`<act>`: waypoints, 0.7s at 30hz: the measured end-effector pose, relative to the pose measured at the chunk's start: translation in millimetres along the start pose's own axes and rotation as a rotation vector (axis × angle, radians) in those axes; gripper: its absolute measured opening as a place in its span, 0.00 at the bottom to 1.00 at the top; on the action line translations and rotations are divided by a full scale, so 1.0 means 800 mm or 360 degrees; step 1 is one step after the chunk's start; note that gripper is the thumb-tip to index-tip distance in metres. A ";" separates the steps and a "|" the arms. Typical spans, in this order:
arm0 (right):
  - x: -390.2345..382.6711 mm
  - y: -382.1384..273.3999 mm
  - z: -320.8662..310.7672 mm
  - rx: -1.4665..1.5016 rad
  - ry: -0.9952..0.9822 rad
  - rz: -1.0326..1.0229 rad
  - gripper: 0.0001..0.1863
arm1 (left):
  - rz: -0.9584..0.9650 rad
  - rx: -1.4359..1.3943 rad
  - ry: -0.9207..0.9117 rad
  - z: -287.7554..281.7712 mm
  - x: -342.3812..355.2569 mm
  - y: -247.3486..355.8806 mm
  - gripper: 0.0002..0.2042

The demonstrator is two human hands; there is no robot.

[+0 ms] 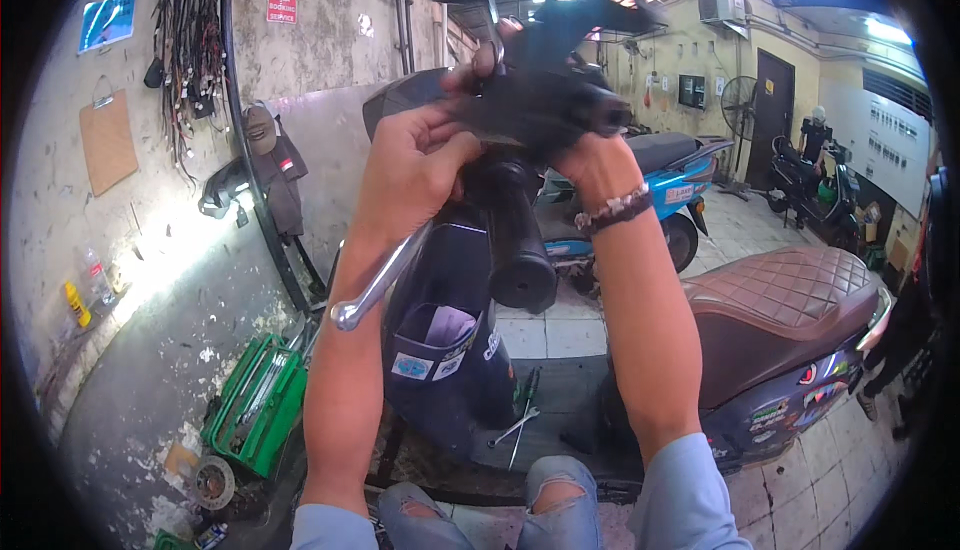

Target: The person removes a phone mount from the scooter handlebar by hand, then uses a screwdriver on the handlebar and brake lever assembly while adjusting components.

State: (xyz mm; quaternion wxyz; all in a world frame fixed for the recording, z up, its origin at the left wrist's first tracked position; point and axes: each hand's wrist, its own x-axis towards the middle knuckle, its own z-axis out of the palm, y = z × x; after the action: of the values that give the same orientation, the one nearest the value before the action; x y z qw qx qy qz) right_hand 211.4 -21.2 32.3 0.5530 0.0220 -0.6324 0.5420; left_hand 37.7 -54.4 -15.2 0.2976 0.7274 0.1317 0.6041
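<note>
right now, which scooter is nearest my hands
The brown-seated scooter: its grip is by the left hand; the blue scooter and black scooter stand farther off.

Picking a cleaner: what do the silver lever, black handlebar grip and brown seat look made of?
Lever: likely metal, smooth, with bright highlights.
Grip: probably rubber, dark with a dull sheen; could be soft plastic.
Seat: leather or vinyl, can't tell which; satin sheen, diamond-quilted.

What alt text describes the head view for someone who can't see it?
The wearer's left hand and right hand are at a blurred black part above the handlebar grip of a scooter with a brown quilted seat; an open green toolbox sits at lower left.
</note>
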 end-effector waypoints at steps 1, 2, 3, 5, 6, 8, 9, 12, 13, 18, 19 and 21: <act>-0.001 -0.004 -0.009 -0.0040 -0.0363 0.0097 0.17 | -0.0002 -0.0001 0.0002 -0.003 0.000 -0.003 0.15; 0.008 -0.002 -0.013 -0.0594 -0.0297 -0.0094 0.15 | 0.0078 -0.0068 -0.0040 -0.008 0.000 -0.006 0.15; 0.015 -0.001 -0.018 -0.1147 -0.0223 -0.0289 0.13 | 0.0158 -0.0136 -0.0083 -0.012 -0.001 -0.006 0.14; 0.011 -0.001 -0.022 -0.1018 -0.0120 -0.0247 0.14 | 0.0029 -0.0100 -0.0109 -0.014 0.008 0.002 0.15; 0.005 -0.002 -0.019 -0.0890 -0.0013 -0.0208 0.16 | -0.0098 -0.0065 -0.0141 -0.014 0.013 0.004 0.16; -0.020 0.019 -0.034 -0.0872 0.0236 -0.0300 0.17 | -0.0030 -0.0129 -0.0160 -0.010 0.019 -0.005 0.17; -0.037 0.030 -0.035 -0.0850 0.0494 -0.0394 0.18 | 0.0034 -0.0195 -0.0185 -0.007 0.020 -0.009 0.18; -0.084 0.051 -0.009 -0.1199 0.0901 -0.0583 0.18 | 0.0100 -0.0187 -0.0117 0.000 0.026 -0.017 0.21; -0.095 0.056 -0.003 -0.1199 0.0887 -0.0584 0.18 | 0.0108 -0.0184 -0.0106 -0.001 0.028 -0.018 0.21; -0.135 0.045 0.026 -0.1382 0.1081 -0.0833 0.14 | 0.0129 0.0155 -0.0026 0.005 0.026 -0.003 0.19; -0.132 0.037 0.038 -0.1375 0.1076 -0.0830 0.14 | 0.0127 0.0162 -0.0020 0.002 0.025 0.000 0.19; -0.117 0.018 0.067 -0.1416 0.0895 -0.0829 0.16 | 0.0304 0.0707 0.0088 -0.001 0.028 0.003 0.19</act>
State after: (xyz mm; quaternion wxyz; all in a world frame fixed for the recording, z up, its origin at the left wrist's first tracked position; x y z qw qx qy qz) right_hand 202.5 -106.6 -34.3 0.7707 -0.2022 -0.6017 0.0557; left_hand 41.9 -43.8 4.5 0.0680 0.7672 0.2001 0.6055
